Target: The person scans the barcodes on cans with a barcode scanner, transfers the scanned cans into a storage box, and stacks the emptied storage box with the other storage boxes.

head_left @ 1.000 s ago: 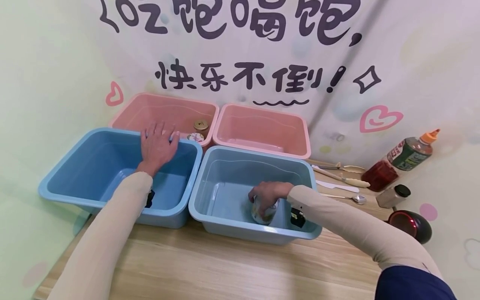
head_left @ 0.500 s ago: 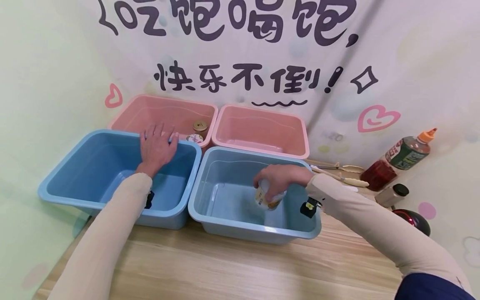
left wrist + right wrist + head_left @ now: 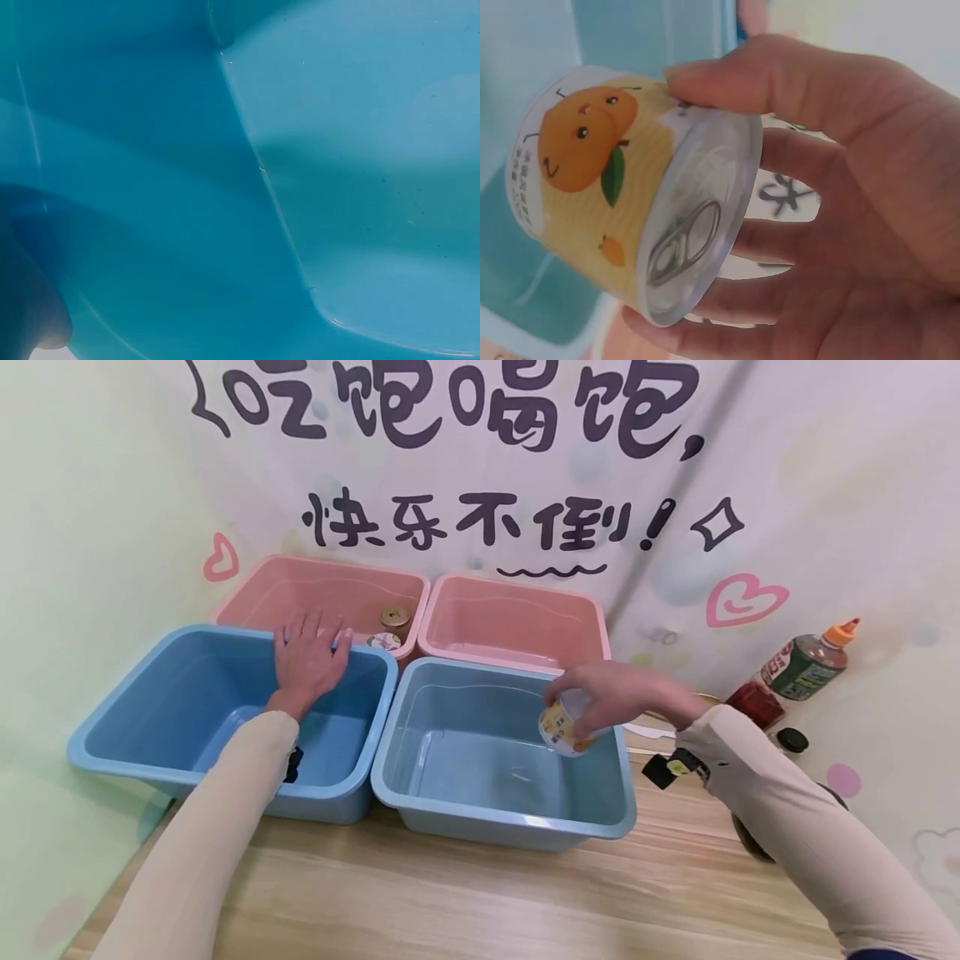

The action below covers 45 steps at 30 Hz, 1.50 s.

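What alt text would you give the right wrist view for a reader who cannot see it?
A right hand holds a small can in its grip, fingers curled round the top end with its silver pull-tab lid. The yellow label shows a smiling cartoon orange with a green leaf, and a blue tub blurs behind.

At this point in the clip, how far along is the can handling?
Done: two small containers already sit in the back-left pink bin. In hand: the right hand grips a can with an orange cartoon label, lifted over the right blue bin, whose floor shows nothing else. The left hand rests on the left blue bin's far rim. Left: the can is not yet set down anywhere.
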Each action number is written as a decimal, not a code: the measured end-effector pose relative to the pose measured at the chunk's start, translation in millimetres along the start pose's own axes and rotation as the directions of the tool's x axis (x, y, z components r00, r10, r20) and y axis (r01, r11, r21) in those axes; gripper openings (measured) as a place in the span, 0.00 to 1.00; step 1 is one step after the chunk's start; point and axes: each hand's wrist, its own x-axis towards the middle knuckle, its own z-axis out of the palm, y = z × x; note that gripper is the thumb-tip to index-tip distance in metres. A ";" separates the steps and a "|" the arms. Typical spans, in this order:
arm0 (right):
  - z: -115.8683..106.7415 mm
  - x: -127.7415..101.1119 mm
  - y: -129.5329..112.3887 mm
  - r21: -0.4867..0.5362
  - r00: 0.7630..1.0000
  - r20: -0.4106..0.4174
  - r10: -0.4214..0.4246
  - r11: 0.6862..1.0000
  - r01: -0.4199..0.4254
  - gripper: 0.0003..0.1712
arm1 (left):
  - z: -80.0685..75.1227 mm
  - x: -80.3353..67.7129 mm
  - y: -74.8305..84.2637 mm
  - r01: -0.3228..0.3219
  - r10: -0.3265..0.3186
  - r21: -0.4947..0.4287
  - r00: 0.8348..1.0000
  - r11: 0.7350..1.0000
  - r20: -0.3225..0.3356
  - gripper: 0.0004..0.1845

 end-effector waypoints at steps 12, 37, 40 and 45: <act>-6.6 -63.4 36.5 0.131 0.984 -0.126 0.125 0.985 -0.109 0.29 | 2.5 1.2 -0.7 0.001 -0.001 -0.002 1.000 1.000 -0.006 0.33; 68.5 -148.2 146.2 0.197 0.938 -0.238 0.252 0.958 -0.207 0.28 | 1.9 0.9 -0.9 -0.005 0.005 -0.011 1.000 1.000 0.006 0.34; 77.7 -154.8 158.1 0.200 0.938 -0.245 0.247 0.959 -0.201 0.29 | 2.2 1.4 -1.6 -0.008 0.008 -0.007 1.000 1.000 0.000 0.34; 90.9 -162.9 174.7 0.228 0.932 -0.237 0.273 0.948 -0.220 0.30 | 2.8 1.4 -2.5 -0.009 0.009 -0.001 1.000 1.000 0.000 0.35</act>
